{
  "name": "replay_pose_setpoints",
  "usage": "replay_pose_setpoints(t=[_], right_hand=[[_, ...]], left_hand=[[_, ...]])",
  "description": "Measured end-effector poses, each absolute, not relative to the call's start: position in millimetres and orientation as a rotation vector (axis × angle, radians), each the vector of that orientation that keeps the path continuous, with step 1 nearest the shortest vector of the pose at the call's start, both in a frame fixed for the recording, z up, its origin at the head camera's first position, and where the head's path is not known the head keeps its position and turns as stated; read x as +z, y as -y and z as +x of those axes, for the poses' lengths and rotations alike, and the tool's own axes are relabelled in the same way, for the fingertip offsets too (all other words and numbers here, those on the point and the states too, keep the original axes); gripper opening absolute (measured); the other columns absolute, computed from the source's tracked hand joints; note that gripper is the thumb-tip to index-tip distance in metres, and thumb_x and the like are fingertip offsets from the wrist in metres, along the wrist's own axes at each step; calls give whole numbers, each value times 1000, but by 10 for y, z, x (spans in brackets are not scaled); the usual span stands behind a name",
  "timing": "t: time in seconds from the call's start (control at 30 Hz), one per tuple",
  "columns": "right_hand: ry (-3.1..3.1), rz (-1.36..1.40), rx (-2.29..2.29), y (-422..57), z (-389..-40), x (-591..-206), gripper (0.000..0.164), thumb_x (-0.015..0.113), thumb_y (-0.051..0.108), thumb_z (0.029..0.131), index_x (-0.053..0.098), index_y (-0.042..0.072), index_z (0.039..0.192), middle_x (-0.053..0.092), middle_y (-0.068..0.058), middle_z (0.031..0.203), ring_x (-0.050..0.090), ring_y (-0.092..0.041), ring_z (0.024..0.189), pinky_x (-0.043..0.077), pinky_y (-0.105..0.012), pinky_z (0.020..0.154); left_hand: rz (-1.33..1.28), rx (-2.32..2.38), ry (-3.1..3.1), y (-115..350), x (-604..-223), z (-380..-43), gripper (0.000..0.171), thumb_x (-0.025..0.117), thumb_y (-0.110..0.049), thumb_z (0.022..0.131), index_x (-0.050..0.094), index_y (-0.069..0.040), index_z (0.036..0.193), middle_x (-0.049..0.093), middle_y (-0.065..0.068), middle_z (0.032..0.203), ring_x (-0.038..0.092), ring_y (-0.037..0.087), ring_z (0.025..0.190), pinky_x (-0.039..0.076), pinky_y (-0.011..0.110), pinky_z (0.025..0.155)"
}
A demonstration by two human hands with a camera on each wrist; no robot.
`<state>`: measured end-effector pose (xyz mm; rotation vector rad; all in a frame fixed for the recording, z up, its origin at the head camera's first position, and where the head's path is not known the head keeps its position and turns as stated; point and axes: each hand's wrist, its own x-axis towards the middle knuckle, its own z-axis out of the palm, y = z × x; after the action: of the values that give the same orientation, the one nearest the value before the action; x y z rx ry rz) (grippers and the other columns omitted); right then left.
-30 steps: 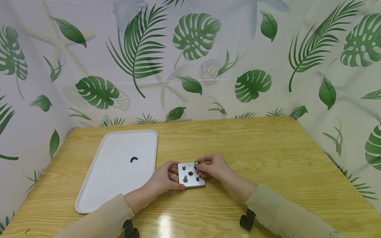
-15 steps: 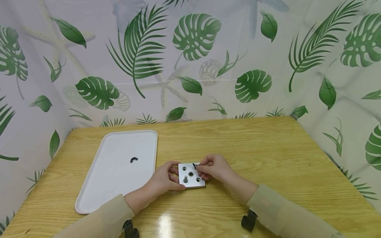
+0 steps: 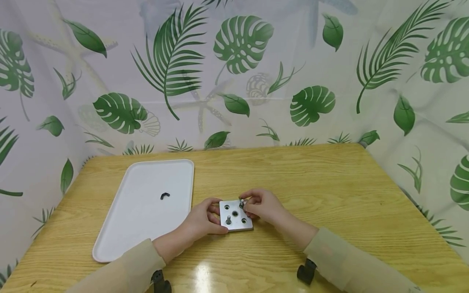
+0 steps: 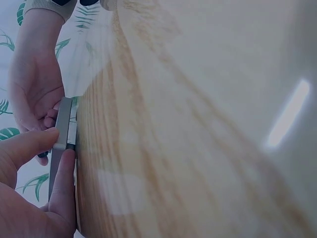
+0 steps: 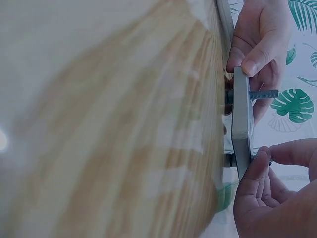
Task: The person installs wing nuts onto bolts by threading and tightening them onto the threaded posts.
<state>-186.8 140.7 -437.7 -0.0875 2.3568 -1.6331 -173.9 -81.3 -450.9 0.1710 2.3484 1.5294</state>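
Observation:
A square metal plate [image 3: 235, 215] with several holes is held at its left edge by my left hand [image 3: 201, 219], thumb and fingers on opposite sides. One bolt [image 3: 228, 220] stands up through its near-left hole. Another bolt [image 3: 242, 203] rises at the far-right corner. There my right hand [image 3: 264, 206] pinches a small black wing nut, mostly hidden by the fingers, around that bolt. In the right wrist view, the first bolt's bare thread [image 5: 265, 94] sticks out of the plate, and bolt heads [image 5: 228, 159] show underneath. A second black wing nut [image 3: 165, 196] lies on the white tray [image 3: 143, 224].
The tray occupies the left part of the wooden table [image 3: 311, 175]. A leaf-patterned cloth [image 3: 271, 134] hangs behind the table and along both sides. Dark wrist cameras [image 3: 306, 272] sit beneath both sleeves.
My right fingers have shifted slightly around the far-right bolt, turning the black wing nut; its dark wing showed more clearly half a second ago. The left hand and plate stay almost still.

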Motion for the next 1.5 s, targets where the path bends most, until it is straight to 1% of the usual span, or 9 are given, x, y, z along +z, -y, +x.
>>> replay_pose_setpoints(t=[0.27,0.5,0.8,1.0,1.1,1.17,1.33,1.4,1.5], right_hand=[[-2413,-87,-1618,-1387,-1886,-4389,28,74,2,93,70,-7,119,68,-1,77,60,-8,67,53,-23,64],[-2425,-26,-1615,-1382,-1889,-4404,15,77,3,94,68,-4,103,67,-2,77,62,-7,66,56,-22,62],[-2497,-60,-1511,-1409,-1911,-4442,14,78,7,94,65,2,92,62,0,69,58,-8,61,49,-21,57],[-2501,-103,-1478,-1423,-1911,-4440,13,77,5,93,66,2,88,63,-1,66,59,-8,59,50,-21,56],[-2492,-94,-1488,-1416,-1897,-4429,9,74,3,93,65,1,91,64,-2,68,61,-9,61,53,-22,57],[-2483,-83,-1508,-1407,-1895,-4423,9,71,2,93,65,-1,99,66,-3,71,62,-10,63,54,-23,59],[-2477,-88,-1538,-1393,-1898,-4416,34,69,1,92,67,-2,126,70,-6,79,63,-10,66,54,-23,62],[-2486,-99,-1533,-1388,-1901,-4415,35,70,1,92,68,-3,127,70,-6,79,62,-10,66,53,-23,61],[-2507,-94,-1505,-1380,-1914,-4425,29,73,4,93,71,-3,121,69,-4,77,61,-9,64,50,-22,58]], left_hand=[[182,1519,-2362,815,-4521,-1745,83,92,4,75,54,-1,149,68,12,114,68,12,84,58,25,75],[174,1522,-2359,810,-4515,-1741,84,92,5,75,53,-1,149,68,12,115,68,12,84,58,25,75],[180,1516,-2357,813,-4518,-1752,84,92,4,76,53,-1,150,67,12,116,69,12,84,58,26,76],[183,1499,-2366,814,-4512,-1758,83,92,3,76,53,-1,150,68,12,115,69,11,84,59,26,77],[179,1496,-2367,813,-4511,-1747,83,92,3,76,54,-1,149,68,12,114,70,11,84,59,26,77],[177,1500,-2364,813,-4508,-1744,83,92,3,76,54,-1,149,68,12,114,70,12,85,59,26,76],[179,1502,-2363,814,-4508,-1750,82,92,2,76,54,-1,149,67,12,114,69,12,84,58,26,75],[178,1501,-2366,814,-4515,-1757,83,92,2,76,54,-1,149,67,11,114,69,12,83,58,26,75],[172,1500,-2370,812,-4519,-1761,83,92,3,76,54,-1,149,68,11,114,69,11,83,58,26,76]])
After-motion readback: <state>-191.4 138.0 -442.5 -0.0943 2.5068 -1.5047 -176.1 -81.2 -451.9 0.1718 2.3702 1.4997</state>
